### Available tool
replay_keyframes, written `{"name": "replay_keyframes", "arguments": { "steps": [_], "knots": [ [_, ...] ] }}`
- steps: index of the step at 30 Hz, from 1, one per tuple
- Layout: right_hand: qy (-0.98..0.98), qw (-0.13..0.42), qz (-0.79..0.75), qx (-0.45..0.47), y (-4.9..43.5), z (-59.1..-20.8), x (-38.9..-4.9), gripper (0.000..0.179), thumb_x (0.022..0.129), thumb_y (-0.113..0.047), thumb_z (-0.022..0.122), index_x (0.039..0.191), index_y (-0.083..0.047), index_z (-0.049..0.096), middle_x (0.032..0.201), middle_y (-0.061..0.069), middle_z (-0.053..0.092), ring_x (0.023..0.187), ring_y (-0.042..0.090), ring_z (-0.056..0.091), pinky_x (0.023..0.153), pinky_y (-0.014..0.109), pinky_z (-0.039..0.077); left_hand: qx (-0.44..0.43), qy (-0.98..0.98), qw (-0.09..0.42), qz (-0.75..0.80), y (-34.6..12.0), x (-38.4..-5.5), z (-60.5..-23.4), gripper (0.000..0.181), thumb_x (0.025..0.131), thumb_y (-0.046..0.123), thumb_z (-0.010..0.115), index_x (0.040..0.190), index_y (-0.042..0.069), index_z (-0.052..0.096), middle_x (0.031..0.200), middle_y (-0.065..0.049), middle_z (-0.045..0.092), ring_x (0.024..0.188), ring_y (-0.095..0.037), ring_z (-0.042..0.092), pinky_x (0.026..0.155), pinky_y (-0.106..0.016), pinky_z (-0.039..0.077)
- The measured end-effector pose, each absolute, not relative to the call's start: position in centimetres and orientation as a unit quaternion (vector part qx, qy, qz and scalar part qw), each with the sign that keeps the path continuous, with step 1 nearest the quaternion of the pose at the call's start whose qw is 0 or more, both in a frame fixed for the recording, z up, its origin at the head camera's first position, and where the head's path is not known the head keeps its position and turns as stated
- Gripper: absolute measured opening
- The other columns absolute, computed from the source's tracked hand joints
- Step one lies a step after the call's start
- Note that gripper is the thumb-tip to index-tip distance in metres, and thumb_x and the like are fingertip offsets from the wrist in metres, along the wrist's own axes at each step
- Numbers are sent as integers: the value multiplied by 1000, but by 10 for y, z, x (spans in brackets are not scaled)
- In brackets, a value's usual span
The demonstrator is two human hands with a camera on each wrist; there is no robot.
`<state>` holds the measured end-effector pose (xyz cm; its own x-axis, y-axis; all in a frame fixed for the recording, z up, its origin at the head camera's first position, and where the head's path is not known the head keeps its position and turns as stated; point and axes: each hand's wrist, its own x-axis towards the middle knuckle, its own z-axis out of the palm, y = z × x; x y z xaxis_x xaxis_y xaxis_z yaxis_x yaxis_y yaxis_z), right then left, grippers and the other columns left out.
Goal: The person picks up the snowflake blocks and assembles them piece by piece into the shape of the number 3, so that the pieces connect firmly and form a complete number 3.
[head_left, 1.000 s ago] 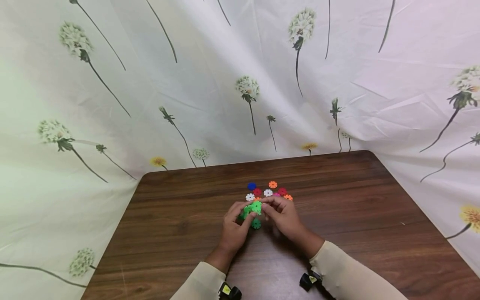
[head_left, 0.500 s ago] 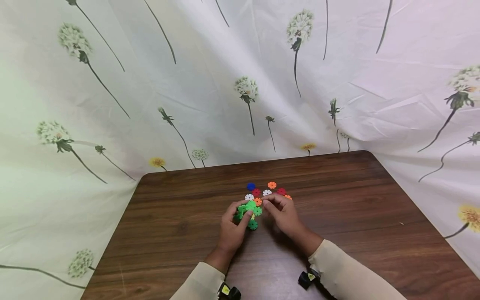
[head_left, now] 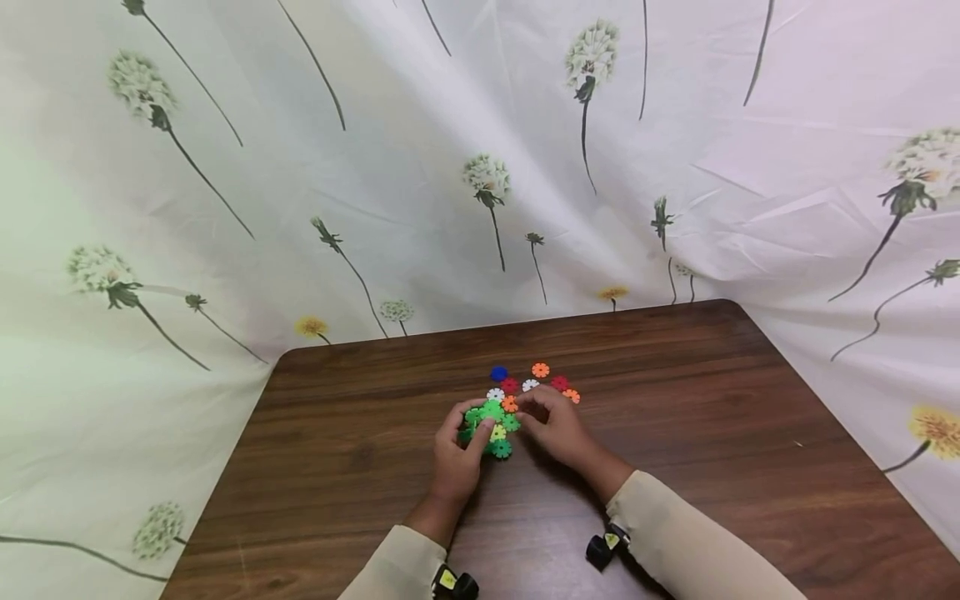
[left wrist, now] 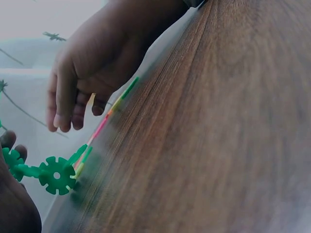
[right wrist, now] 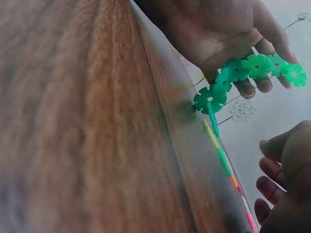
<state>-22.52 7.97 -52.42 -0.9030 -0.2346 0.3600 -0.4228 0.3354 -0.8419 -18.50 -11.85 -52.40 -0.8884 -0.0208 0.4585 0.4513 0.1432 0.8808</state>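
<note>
In the head view my left hand (head_left: 456, 454) holds a joined chain of green notched plastic discs (head_left: 491, 410), thumb on the near side. The right wrist view shows this curved green chain (right wrist: 257, 67) along the fingers of the left hand (right wrist: 218, 36); its lower end hangs by the tabletop. My right hand (head_left: 558, 429) hovers just right of the chain, fingers loosely bent. Nothing is seen held in the right hand (left wrist: 97, 63) in the left wrist view. Beneath the chain lie a yellow disc (head_left: 498, 432) and a dark green disc (head_left: 501, 449).
Beyond the hands, loose discs lie flat on the brown wooden table (head_left: 337, 433): blue (head_left: 499, 373), orange (head_left: 541, 369), red (head_left: 559, 382) and white (head_left: 495, 395) among them. A flower-printed curtain (head_left: 375, 167) hangs behind the table.
Both hands were together at the green chain; the right hand has since come away from it. The left hand has lowered the chain slightly, uncovering the orange and yellow discs.
</note>
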Motion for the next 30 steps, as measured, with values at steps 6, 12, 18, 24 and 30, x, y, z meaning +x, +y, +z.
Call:
{"name": "replay_keyframes", "arguments": {
  "steps": [6,12,18,24,30],
  "knots": [
    [-835,139,482,226,76,-530,-232,16,95,-2,83,110,0,79,112,10,78,109,27,67,95,40,56,-151,-732,187,-638,-121,-184,-523,25,106,7,71,130,6,71,127,-14,75,114,-8,69,98,-20,57],
    [-807,208,504,227,87,-533,-233,16,89,4,85,104,1,80,104,10,79,101,29,68,88,40,57,-158,-725,184,-644,-122,-184,-524,25,106,6,70,131,4,70,126,-17,73,112,-8,68,97,-20,57],
    [-798,236,506,226,110,-534,-229,21,84,8,86,104,4,79,107,18,80,101,33,68,89,39,57,-156,-724,187,-645,-121,-184,-524,25,106,6,70,131,5,70,126,-16,73,112,-8,68,98,-20,56],
    [-803,230,504,218,132,-536,-222,23,83,11,86,104,4,79,104,18,79,98,34,64,85,36,51,-156,-723,188,-646,-121,-185,-523,24,107,6,68,131,5,71,126,-17,72,112,-8,67,98,-20,56],
    [-823,211,492,188,150,-538,-212,22,81,9,88,100,2,79,99,14,76,94,27,64,84,28,52,-157,-725,185,-645,-120,-185,-524,24,107,7,68,131,5,70,126,-16,73,112,-10,68,98,-21,56]
  ]
}}
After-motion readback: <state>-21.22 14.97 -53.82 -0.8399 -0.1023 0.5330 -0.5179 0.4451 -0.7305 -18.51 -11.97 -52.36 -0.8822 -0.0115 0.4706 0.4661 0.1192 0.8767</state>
